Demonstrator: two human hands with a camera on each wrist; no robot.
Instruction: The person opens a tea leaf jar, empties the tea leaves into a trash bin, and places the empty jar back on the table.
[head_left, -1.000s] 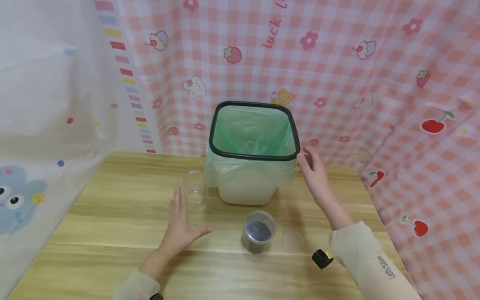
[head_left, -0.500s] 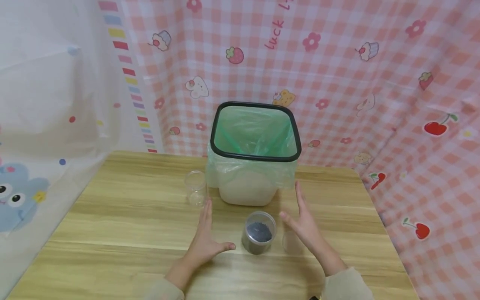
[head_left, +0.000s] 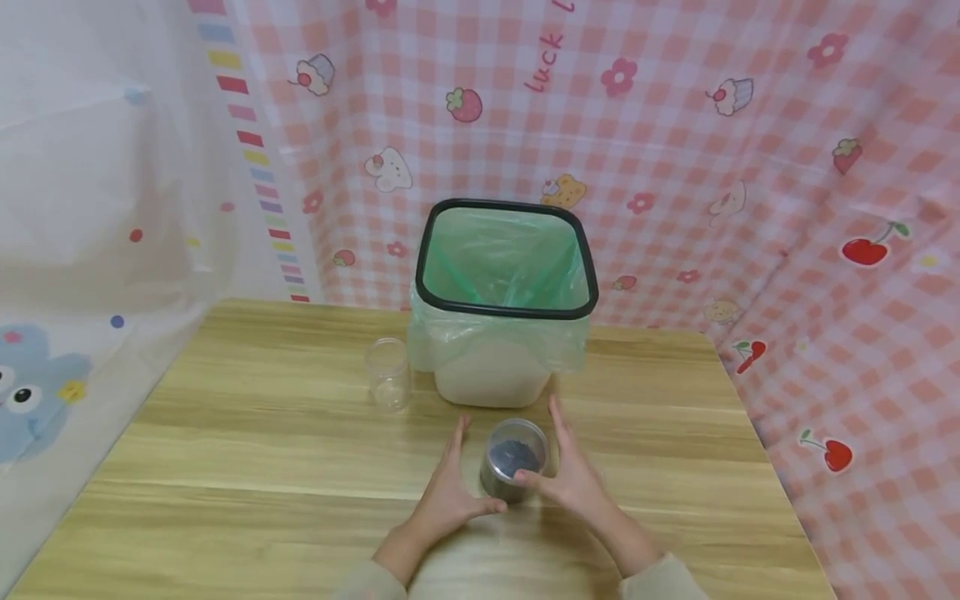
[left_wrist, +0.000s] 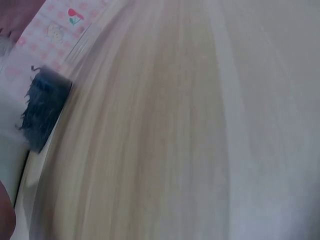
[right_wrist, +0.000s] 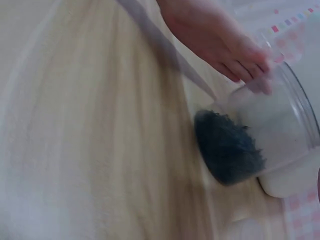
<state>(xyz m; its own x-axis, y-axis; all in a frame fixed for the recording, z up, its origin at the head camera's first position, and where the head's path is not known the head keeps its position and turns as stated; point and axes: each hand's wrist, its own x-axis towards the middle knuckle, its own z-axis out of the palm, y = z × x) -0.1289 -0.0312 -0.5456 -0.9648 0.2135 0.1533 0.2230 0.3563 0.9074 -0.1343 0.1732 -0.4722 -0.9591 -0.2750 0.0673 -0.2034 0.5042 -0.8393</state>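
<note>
A clear plastic jar (head_left: 512, 454), partly filled with dark, ragged-looking material (right_wrist: 225, 147), stands upright on the wooden table. My left hand (head_left: 446, 496) is at its left side with straight fingers and the thumb spread along the near side. On the other side, my right hand (head_left: 573, 479) has its fingers extended and its thumb in front of the jar wall; whether either hand touches it, I cannot tell. The left wrist view catches the dark filling (left_wrist: 45, 107) at its edge. A thin clear disc beside the jar is mostly hidden by my right hand.
Behind the jar stands a white bin with a black rim (head_left: 502, 312) and a green bag liner (head_left: 510, 258). Left of the bin is another clear jar (head_left: 388, 375). A pink checked curtain (head_left: 510, 142) hangs along the table's (head_left: 247, 450) back and right.
My right hand has come down from the bin's right rim to the filled jar's right side. My left hand has moved rightward to the jar's left side.
</note>
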